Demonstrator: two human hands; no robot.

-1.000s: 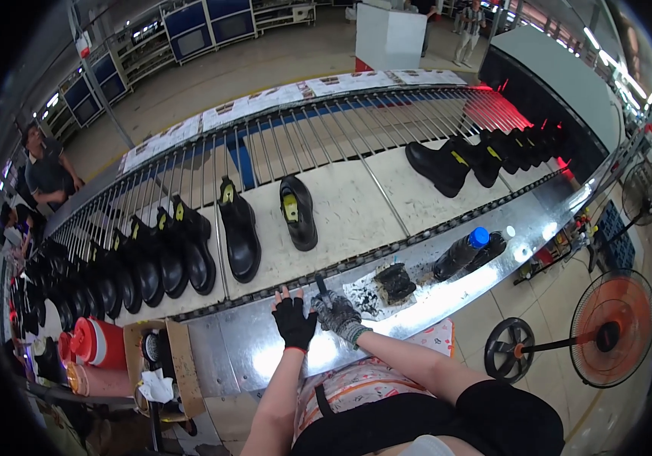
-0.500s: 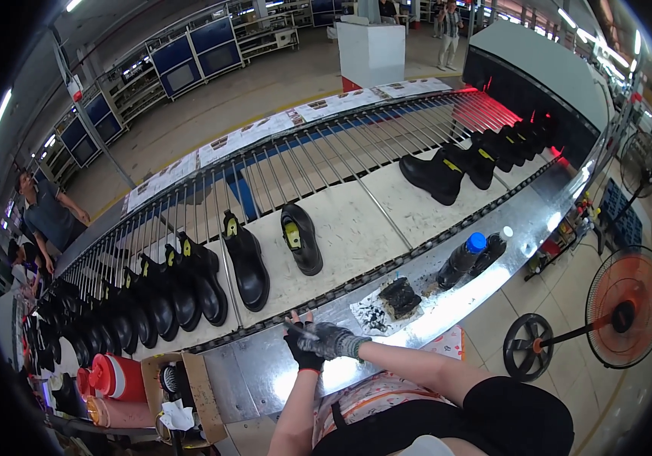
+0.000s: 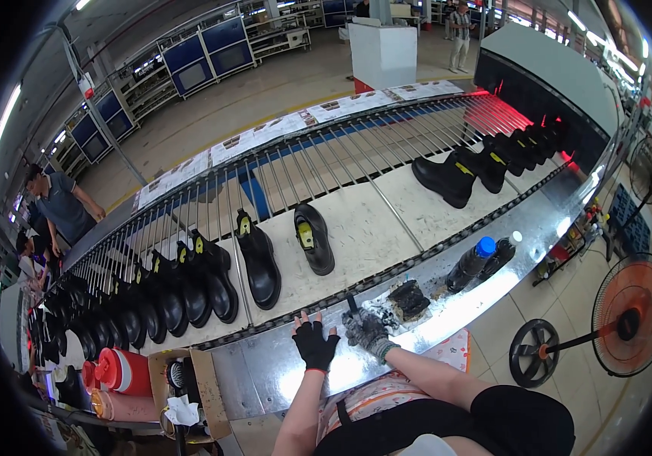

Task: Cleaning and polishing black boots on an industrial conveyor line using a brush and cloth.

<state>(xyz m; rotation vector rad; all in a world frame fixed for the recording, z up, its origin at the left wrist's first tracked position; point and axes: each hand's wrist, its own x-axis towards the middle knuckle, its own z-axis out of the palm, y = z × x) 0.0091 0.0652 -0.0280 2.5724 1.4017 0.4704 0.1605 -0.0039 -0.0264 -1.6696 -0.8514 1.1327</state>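
Note:
My left hand (image 3: pixel 314 346), in a black fingerless glove, hovers over the metal ledge with its fingers spread and nothing in them. Closed around a slim dark-handled tool (image 3: pixel 352 305) is my right hand (image 3: pixel 368 334), in a grey knit glove; the tool's working end is hidden. The right hand is beside a sheet of white paper (image 3: pixel 378 310) smeared with black. A dark, blackened block (image 3: pixel 409 299) lies on that paper. Beyond the left hand, a black ankle boot (image 3: pixel 257 266) and a black shoe (image 3: pixel 314 242) with yellow insides stand on the conveyor.
The slatted conveyor (image 3: pixel 364 213) carries several more black boots (image 3: pixel 166 296) leftward and by a red-lit machine (image 3: pixel 546 91). Dark bottles (image 3: pixel 469 264) stand on the ledge. Left of me are a cardboard box (image 3: pixel 210 395) and red jugs (image 3: pixel 125 372). A fan (image 3: pixel 630 319) and a co-worker (image 3: pixel 68 201) are nearby.
My hands have come apart. The right has moved rightward to the smeared paper with the tool, and the left now spreads its fingers. My view has shifted slightly.

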